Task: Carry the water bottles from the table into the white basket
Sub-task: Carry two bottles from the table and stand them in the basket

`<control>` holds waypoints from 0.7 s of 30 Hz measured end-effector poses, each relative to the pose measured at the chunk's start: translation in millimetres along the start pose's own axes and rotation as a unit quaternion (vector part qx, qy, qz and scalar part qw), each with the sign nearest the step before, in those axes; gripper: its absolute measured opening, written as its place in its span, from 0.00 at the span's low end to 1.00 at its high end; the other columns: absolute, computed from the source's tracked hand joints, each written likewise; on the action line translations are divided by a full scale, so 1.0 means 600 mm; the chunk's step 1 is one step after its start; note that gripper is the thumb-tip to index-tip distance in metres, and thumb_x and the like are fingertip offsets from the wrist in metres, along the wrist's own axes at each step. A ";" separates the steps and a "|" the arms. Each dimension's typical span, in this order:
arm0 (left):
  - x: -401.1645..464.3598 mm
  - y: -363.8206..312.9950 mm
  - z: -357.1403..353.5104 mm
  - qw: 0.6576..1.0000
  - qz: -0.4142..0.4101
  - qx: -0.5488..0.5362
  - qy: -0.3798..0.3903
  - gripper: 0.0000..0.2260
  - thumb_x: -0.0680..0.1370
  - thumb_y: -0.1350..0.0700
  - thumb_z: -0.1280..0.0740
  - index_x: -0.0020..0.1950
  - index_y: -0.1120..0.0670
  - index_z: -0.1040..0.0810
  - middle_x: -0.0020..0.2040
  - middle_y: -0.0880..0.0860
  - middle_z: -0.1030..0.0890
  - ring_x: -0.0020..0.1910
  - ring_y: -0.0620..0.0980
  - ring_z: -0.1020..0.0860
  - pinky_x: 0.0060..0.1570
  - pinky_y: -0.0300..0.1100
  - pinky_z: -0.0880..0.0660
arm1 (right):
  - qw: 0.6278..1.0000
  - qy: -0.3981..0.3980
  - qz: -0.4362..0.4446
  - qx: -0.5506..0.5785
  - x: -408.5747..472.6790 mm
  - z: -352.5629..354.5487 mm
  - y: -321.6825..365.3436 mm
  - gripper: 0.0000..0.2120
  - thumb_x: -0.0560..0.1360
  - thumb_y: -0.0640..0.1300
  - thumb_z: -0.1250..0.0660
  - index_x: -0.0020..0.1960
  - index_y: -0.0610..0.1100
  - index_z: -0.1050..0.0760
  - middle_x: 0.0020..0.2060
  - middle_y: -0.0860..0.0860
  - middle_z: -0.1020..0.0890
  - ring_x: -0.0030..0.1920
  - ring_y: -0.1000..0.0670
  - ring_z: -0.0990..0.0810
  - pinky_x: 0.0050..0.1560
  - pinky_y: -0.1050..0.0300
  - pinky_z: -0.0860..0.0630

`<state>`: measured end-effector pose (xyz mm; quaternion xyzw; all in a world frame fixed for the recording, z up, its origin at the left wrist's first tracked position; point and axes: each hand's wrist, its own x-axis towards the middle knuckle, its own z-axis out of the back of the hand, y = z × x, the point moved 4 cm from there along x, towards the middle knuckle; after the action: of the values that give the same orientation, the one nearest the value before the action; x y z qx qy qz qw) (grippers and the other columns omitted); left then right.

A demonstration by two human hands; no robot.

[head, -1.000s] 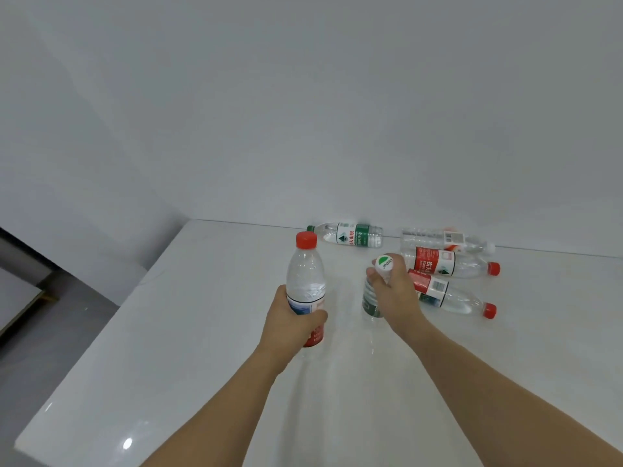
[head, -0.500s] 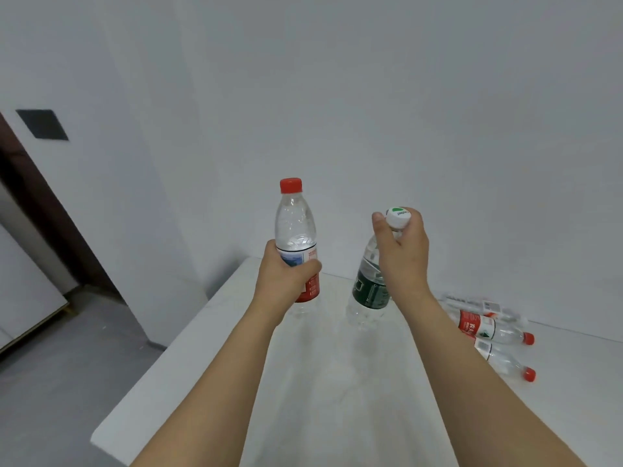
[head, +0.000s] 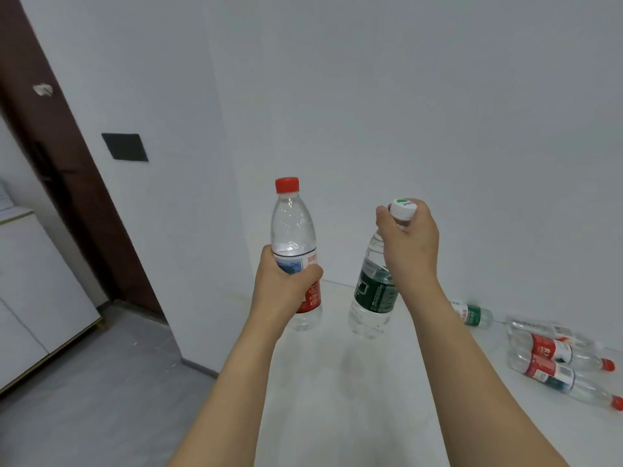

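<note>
A clear plastic water bottle with a red cap and red-and-blue label (head: 295,254) stands upright in the air, gripped around its label by the left hand (head: 285,288), whose fingers (head: 308,273) are wrapped fully closed around the body. Just to the right of it, a clear plastic water bottle with a white cap and dark green label (head: 372,298) hangs a little tilted from the right hand (head: 409,244), whose fingers (head: 382,219) are pinched closed around the neck under the cap. Both bottles are held apart from each other above the near left part of the glossy white desk (head: 337,382), neither touching it. Well to the right of the right hand's fingers and lower, further bottles lie on their sides on the desk: one clear bottle with a green-and-white label (head: 472,315), and beyond it a close cluster of clear bottles with red labels and red caps (head: 553,362). To the left of the left hand's fingers rises a white wall bearing a black square panel (head: 125,147), then a dark brown door frame (head: 50,146), a white cabinet (head: 37,291), and grey floor (head: 94,399) below. The white basket is not visible.
</note>
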<state>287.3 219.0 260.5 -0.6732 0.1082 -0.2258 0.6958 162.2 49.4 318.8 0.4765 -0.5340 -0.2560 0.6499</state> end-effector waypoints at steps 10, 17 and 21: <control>0.060 0.046 0.240 0.997 -0.014 0.059 -0.047 0.21 0.68 0.57 0.23 0.50 0.39 0.30 0.46 0.42 0.21 0.41 0.38 0.20 0.33 0.30 0.29 | 0.997 0.059 -0.009 0.039 -0.071 -0.248 0.027 0.05 0.73 0.49 0.32 0.46 0.52 0.28 0.39 0.53 0.19 0.37 0.55 0.21 0.36 0.65 0.29; 0.155 0.026 0.458 0.994 -0.071 0.055 -0.059 0.21 0.67 0.53 0.22 0.51 0.38 0.29 0.44 0.38 0.20 0.43 0.32 0.21 0.30 0.26 0.27 | 0.998 0.053 0.006 0.038 -0.125 -0.464 0.088 0.05 0.73 0.48 0.32 0.45 0.52 0.29 0.38 0.53 0.20 0.38 0.53 0.20 0.37 0.60 0.26; 0.204 0.014 0.585 0.991 -0.095 0.025 -0.086 0.20 0.67 0.47 0.22 0.53 0.40 0.28 0.47 0.41 0.19 0.45 0.38 0.19 0.30 0.26 0.26 | 0.997 0.040 0.022 0.059 -0.159 -0.590 0.126 0.06 0.73 0.48 0.32 0.44 0.53 0.29 0.40 0.51 0.19 0.40 0.51 0.20 0.36 0.67 0.27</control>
<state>555.2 474.3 295.6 -0.6797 -0.0218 -0.2346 0.6947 452.4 283.6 351.8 0.5119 -0.5323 -0.1900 0.6469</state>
